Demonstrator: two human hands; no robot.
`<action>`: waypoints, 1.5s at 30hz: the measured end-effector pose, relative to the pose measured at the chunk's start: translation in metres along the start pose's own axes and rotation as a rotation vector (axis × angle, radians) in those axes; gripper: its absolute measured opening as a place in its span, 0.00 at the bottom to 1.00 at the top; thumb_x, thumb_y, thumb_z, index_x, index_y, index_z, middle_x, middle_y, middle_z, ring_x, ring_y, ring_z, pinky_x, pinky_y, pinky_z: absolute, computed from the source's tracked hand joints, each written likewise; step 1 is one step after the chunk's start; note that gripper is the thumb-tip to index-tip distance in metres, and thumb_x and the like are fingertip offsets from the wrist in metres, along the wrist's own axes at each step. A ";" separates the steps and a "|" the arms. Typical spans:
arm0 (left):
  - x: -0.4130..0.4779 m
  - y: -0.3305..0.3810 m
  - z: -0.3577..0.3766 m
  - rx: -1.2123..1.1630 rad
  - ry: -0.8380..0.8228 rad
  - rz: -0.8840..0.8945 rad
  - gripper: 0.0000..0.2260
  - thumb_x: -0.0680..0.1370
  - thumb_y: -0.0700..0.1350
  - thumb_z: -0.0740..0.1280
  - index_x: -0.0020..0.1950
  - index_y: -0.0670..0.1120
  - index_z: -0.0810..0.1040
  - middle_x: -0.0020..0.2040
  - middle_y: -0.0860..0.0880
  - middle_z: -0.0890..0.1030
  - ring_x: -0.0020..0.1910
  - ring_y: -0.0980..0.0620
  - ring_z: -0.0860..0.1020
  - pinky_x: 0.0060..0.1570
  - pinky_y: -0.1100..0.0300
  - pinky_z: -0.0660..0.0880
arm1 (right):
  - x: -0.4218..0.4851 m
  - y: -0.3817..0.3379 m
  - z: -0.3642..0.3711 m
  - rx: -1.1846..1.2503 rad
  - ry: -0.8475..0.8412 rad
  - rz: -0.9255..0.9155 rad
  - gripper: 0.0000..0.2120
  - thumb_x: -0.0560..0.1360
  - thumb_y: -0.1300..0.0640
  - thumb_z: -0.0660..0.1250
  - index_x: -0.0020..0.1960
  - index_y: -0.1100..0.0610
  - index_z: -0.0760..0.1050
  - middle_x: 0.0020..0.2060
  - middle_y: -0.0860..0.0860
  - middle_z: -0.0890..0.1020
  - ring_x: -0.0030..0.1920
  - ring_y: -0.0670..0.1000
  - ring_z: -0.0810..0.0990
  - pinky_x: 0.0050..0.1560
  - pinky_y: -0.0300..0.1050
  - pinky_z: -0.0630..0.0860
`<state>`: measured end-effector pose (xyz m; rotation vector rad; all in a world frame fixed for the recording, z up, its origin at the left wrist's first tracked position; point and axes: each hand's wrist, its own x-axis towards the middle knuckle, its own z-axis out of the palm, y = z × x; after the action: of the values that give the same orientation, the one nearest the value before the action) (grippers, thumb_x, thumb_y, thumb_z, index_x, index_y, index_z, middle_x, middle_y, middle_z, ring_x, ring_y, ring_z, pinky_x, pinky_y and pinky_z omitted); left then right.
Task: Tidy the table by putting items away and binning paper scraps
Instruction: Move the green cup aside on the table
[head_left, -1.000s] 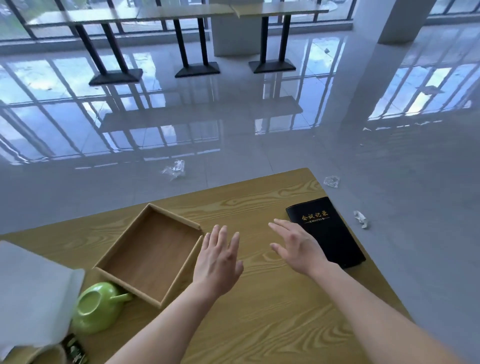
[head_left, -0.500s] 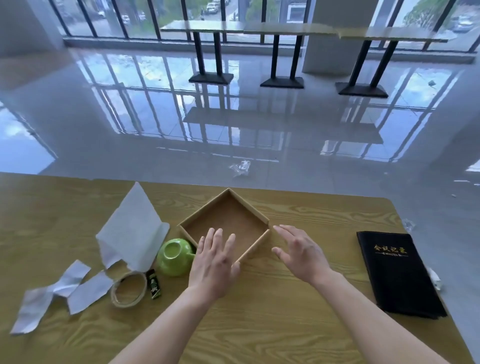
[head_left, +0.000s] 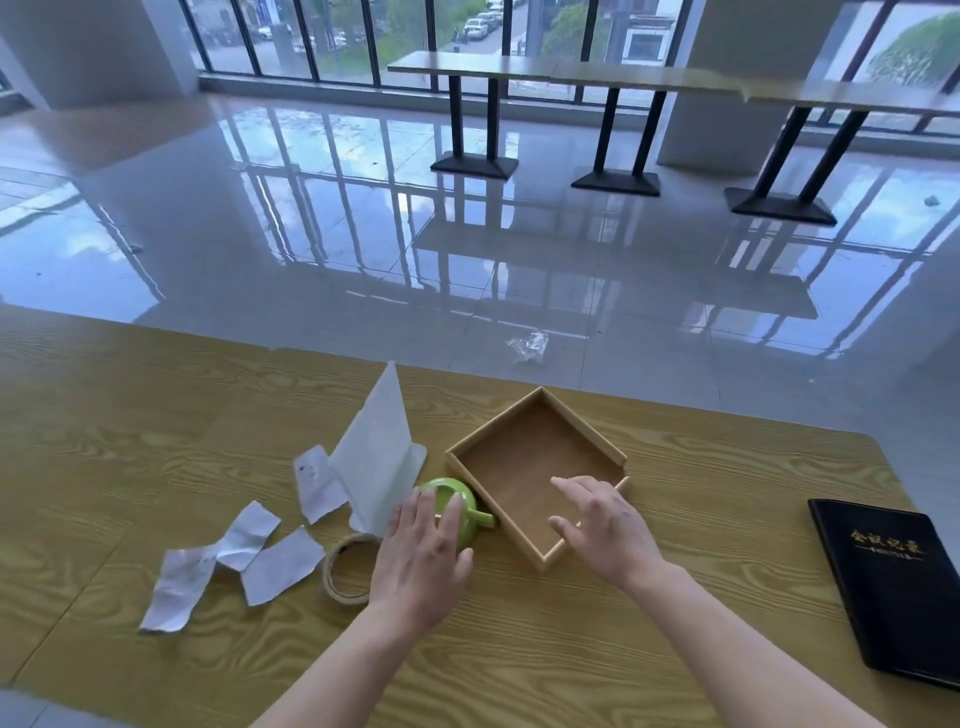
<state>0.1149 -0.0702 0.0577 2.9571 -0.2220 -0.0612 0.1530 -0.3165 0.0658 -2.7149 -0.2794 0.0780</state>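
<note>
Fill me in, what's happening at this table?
A person is tidying a wooden table. The left hand is open over an upturned green cup, beside a tape roll. The right hand is open over the near corner of an empty wooden tray. Neither hand holds anything. Torn paper scraps and a folded white sheet lie to the left; a black notebook sits at the right edge.
</note>
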 end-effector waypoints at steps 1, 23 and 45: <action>-0.001 -0.008 0.000 -0.004 -0.006 -0.003 0.29 0.77 0.58 0.60 0.76 0.51 0.58 0.75 0.43 0.61 0.74 0.43 0.59 0.74 0.48 0.57 | 0.002 -0.009 0.005 0.002 -0.011 0.004 0.26 0.76 0.48 0.67 0.72 0.51 0.68 0.64 0.45 0.76 0.63 0.49 0.73 0.60 0.43 0.72; 0.042 -0.040 0.039 -0.198 -0.113 -0.085 0.31 0.78 0.52 0.64 0.76 0.44 0.56 0.71 0.45 0.67 0.66 0.47 0.68 0.67 0.54 0.67 | 0.065 -0.087 0.087 -0.248 -0.230 0.033 0.05 0.77 0.59 0.64 0.47 0.58 0.78 0.47 0.53 0.74 0.48 0.55 0.77 0.44 0.48 0.76; 0.017 -0.050 0.013 -1.132 -0.077 -0.417 0.18 0.81 0.54 0.61 0.69 0.51 0.72 0.62 0.52 0.77 0.60 0.55 0.75 0.61 0.56 0.72 | -0.014 -0.078 0.058 0.943 -0.426 0.636 0.11 0.75 0.71 0.60 0.40 0.68 0.81 0.31 0.59 0.82 0.27 0.54 0.81 0.32 0.49 0.82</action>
<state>0.1379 -0.0261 0.0358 1.8229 0.3283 -0.2549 0.1193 -0.2269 0.0445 -1.7203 0.4223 0.7587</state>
